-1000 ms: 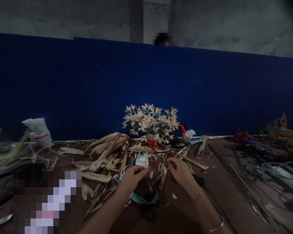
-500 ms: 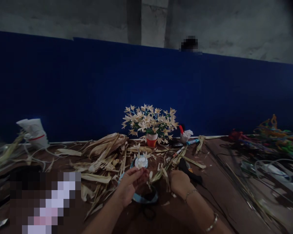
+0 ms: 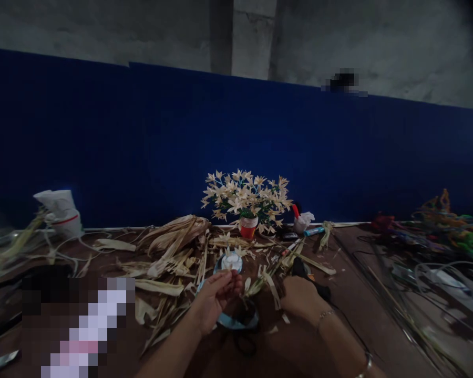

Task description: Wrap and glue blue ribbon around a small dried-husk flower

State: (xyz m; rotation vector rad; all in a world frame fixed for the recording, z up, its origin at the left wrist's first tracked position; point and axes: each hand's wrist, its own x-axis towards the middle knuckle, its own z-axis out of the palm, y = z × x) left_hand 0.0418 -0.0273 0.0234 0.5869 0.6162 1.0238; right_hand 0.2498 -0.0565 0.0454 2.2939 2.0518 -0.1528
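Note:
My left hand [image 3: 216, 296] is in the middle of the table, its thumb and fingers pressed together in a pinch; whatever is between them is too small to name. Just beyond it sits a round white piece [image 3: 231, 261] with pale husk flowers beside it. Below the hand lies a light blue strap [image 3: 238, 321]. My right hand [image 3: 302, 296] is held low to the right, back upward, its fingers hidden. It is close to a black corded tool [image 3: 319, 286] and a curled husk strip [image 3: 271, 283]; whether it touches either, I cannot tell.
Pale flowers [image 3: 246, 194] stand in a red and white cup [image 3: 248, 227] at the back. Dried husks [image 3: 177, 239] are heaped left of centre. A white wrapped container [image 3: 65, 215] stands far left, a colourful tangle [image 3: 437, 226] far right. A blue partition [image 3: 161, 142] closes off the back.
The view has shifted slightly, so the table's things appear a little further right. My right hand has moved a little rightward; my left hand keeps its pinch.

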